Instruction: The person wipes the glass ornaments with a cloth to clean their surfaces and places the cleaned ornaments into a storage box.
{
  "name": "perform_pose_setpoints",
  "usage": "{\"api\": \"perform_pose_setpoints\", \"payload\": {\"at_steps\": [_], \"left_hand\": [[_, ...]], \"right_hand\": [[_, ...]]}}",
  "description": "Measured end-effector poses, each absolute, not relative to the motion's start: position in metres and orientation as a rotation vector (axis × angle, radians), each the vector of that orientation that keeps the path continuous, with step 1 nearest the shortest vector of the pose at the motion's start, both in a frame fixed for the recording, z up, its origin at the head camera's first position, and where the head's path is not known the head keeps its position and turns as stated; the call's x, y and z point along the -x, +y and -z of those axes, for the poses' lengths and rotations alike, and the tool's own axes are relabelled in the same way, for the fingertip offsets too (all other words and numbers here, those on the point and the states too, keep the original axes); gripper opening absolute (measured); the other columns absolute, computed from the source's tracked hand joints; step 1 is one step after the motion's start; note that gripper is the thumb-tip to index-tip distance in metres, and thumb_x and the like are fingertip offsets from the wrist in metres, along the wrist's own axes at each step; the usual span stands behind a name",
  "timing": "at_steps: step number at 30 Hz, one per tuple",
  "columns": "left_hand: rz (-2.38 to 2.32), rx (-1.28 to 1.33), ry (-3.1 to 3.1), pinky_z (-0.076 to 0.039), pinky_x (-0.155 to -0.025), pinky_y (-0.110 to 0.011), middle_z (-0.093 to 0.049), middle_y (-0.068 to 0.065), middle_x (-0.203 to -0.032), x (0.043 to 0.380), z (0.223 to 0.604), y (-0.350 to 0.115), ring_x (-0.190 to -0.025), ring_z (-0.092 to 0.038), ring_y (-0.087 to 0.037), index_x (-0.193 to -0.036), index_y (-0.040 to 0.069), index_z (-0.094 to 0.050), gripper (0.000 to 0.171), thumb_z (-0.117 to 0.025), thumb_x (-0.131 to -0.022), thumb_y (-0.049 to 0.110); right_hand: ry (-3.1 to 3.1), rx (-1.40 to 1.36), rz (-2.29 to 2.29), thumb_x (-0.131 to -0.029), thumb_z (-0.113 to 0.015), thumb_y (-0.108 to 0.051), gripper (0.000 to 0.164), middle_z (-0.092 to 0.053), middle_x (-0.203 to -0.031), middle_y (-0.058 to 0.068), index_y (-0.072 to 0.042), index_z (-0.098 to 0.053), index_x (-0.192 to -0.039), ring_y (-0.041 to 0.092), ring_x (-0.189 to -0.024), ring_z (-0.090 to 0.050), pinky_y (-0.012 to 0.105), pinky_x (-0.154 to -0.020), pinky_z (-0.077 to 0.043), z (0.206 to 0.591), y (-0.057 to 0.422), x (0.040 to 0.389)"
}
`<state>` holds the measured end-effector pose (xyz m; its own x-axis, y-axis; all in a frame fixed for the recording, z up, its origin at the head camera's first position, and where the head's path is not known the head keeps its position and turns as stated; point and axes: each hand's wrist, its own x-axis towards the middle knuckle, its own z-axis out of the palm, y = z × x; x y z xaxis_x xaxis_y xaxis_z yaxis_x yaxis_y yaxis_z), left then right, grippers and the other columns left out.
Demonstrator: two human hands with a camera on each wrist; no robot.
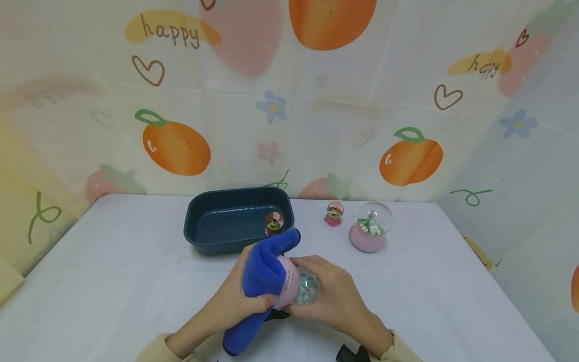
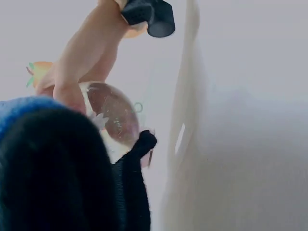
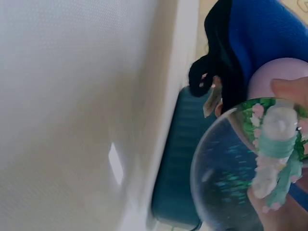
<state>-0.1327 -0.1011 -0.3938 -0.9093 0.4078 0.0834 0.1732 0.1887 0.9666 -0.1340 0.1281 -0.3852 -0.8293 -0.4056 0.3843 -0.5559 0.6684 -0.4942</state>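
In the head view, my left hand (image 1: 235,294) grips a blue cloth (image 1: 263,269) with dark edging, wrapped against the pink base of a snow globe (image 1: 288,284). My right hand (image 1: 332,289) holds the same snow globe around its glass ball, which points to the right, so the globe lies tilted on its side. Up close in the right wrist view, a white and mint figurine (image 3: 276,139) with green and pink bits shows inside the glass. The cloth's dark edge (image 2: 57,159) fills the lower left of the left wrist view, covering most of the left hand.
Behind the hands stands a dark teal tray (image 1: 226,246) with a small snow globe (image 1: 274,222) at its right end. Right of it on the white table (image 1: 113,281) are another small globe (image 1: 333,214) and a larger pink-based globe (image 1: 368,239). A printed curtain (image 1: 235,125) hangs behind.
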Motion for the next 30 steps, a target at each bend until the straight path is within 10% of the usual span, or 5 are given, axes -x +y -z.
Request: {"api": "perform_pose_setpoints", "payload": {"at_steps": [30], "left_hand": [[-2.002, -0.324, 2.129, -0.038, -0.106, -0.062, -0.032, -0.02, -0.152, 0.135, 0.388, -0.108, -0.136, -0.037, -0.04, -0.153, 0.011, -0.016, 0.073, -0.052, -0.093, 0.033]], "right_hand": [[-2.524, -0.672, -1.514, -0.066, -0.092, -0.036, 0.071, -0.065, -0.121, -0.006, -0.03, -0.059, -0.13, 0.016, -0.099, -0.059, 0.033, -0.071, -0.058, 0.386, 0.141, 0.148]]}}
